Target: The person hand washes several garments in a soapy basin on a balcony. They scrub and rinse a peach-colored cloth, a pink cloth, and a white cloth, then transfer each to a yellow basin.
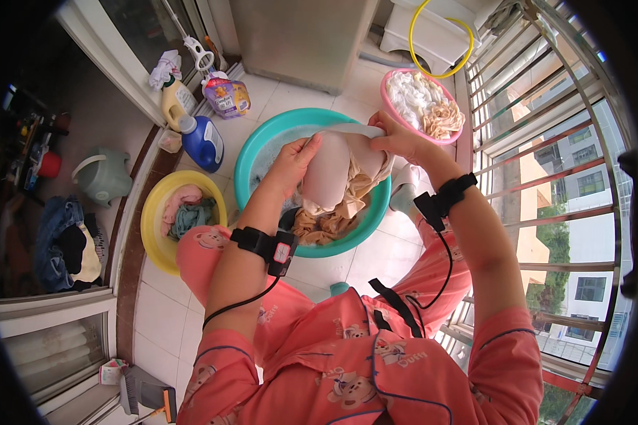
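Between my two hands hangs a wet beige padded bra top (327, 172), its smooth cups toward me and crumpled fabric below. My left hand (293, 162) pinches its upper left edge with thumb and fingers. At the upper right, my right hand (396, 137) grips the band. The garment is held over a teal plastic basin (249, 143) of sudsy water (290, 139). Tan cloth (321, 229) lies bunched in the near part of the basin, beside a dark piece (289, 218) partly hidden by the garment.
A yellow basin (154, 234) with pink and green cloths stands left. At the far right is a pink basin (387, 98) of white and beige laundry. A blue detergent bottle (204, 143), a Comfort pouch (226, 98) and a pump-less cream bottle (178, 103) stand by the door frame. Window bars (558, 218) run along the right.
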A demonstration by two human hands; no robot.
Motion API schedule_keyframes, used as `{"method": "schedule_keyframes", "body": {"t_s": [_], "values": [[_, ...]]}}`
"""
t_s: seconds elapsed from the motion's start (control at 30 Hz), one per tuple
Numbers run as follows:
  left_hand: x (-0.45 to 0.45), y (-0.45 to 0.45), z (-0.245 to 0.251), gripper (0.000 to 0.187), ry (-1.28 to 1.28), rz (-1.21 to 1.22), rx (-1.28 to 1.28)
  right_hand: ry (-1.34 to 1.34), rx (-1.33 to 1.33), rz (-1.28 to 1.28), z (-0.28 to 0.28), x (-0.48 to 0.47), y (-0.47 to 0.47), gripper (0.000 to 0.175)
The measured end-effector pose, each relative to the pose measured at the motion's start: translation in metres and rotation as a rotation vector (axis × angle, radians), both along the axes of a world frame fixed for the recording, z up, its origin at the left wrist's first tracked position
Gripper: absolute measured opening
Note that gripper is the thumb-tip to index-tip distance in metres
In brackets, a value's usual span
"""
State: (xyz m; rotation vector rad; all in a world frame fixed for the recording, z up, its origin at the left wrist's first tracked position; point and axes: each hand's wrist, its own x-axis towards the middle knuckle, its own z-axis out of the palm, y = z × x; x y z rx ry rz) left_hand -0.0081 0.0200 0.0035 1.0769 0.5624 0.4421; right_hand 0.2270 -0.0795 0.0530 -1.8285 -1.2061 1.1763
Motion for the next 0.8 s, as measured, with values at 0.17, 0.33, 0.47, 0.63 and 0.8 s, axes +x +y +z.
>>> {"method": "schedule_keyframes", "body": {"t_s": [0.17,0.33,0.47,0.63,0.8], "values": [[-0.001,-0.011,0.013,0.033,-0.142,-0.033,-0.155,0.010,0.053,0.007,-0.047,-0.001,-0.009,0.044],[-0.005,-0.008,0.015,0.037,-0.187,-0.071,-0.260,-0.281,0.192,-0.004,-0.081,-0.017,-0.020,0.022],[-0.016,0.006,0.009,0.039,-0.113,0.026,-0.336,0.355,0.056,-0.077,-0.086,-0.016,-0.029,0.023],[-0.029,0.022,-0.002,0.033,0.006,0.148,-0.324,1.007,0.037,-0.079,-0.065,-0.010,-0.033,0.031],[-0.034,0.031,-0.009,0.030,0.163,0.162,-0.072,0.969,0.094,-0.176,-0.035,-0.012,-0.018,0.032]]}}
